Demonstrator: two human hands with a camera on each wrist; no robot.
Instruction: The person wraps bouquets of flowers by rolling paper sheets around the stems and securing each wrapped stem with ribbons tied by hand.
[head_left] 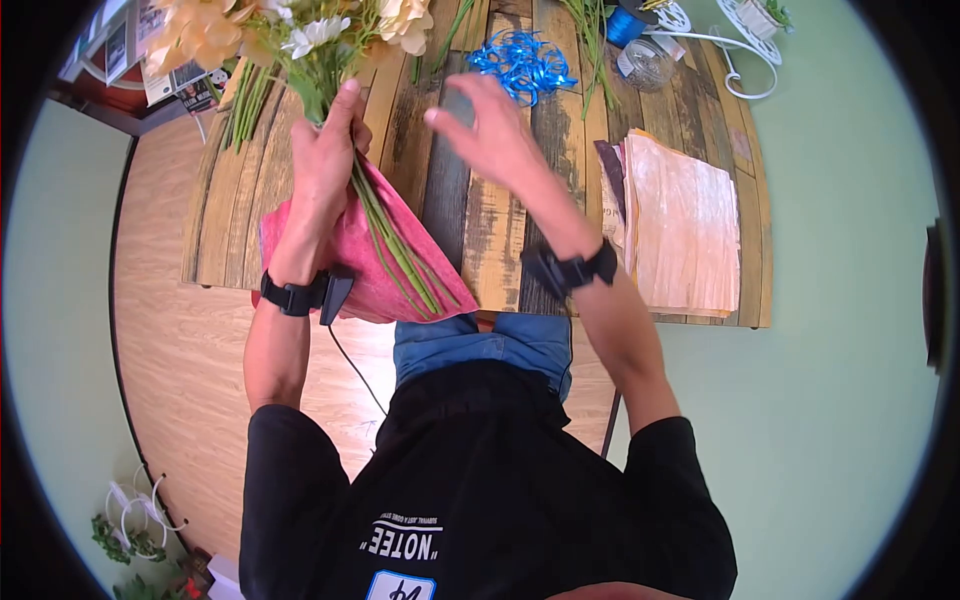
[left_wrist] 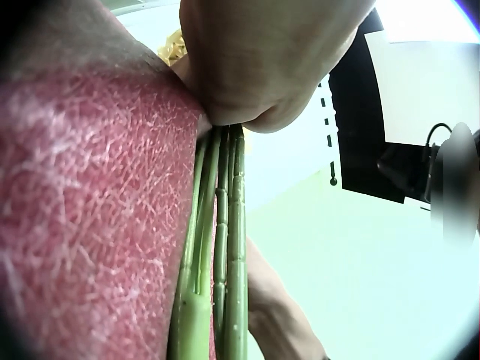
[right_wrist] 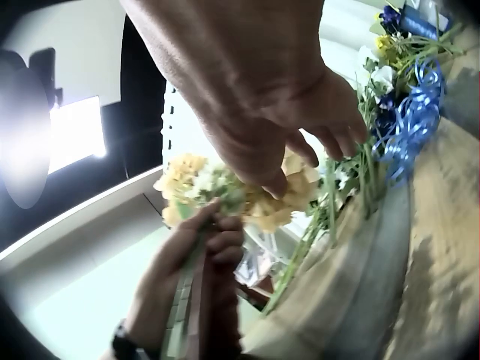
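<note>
My left hand [head_left: 325, 150] grips a bouquet by its green stems [head_left: 393, 240], just below the peach and white flowers [head_left: 215, 35]. Pink fibrous wrapping paper [head_left: 345, 265] lies under the stems, its lower end hanging past the table's near edge. In the left wrist view the bare stems [left_wrist: 236, 247] run along the pink paper's edge [left_wrist: 105, 210]. To the right of the bouquet, my right hand [head_left: 490, 135] hovers over the table with fingers spread and nothing in them. The right wrist view shows that hand [right_wrist: 292, 105] in front of the peach blossoms [right_wrist: 274, 206].
Curled blue ribbon [head_left: 520, 68] lies beyond my right hand. A stack of pale pink paper sheets [head_left: 685, 225] sits at the table's right side. Loose green stems [head_left: 250, 105] lie at the left. A blue ribbon spool [head_left: 625, 27] and white wire stand [head_left: 745, 50] are far right.
</note>
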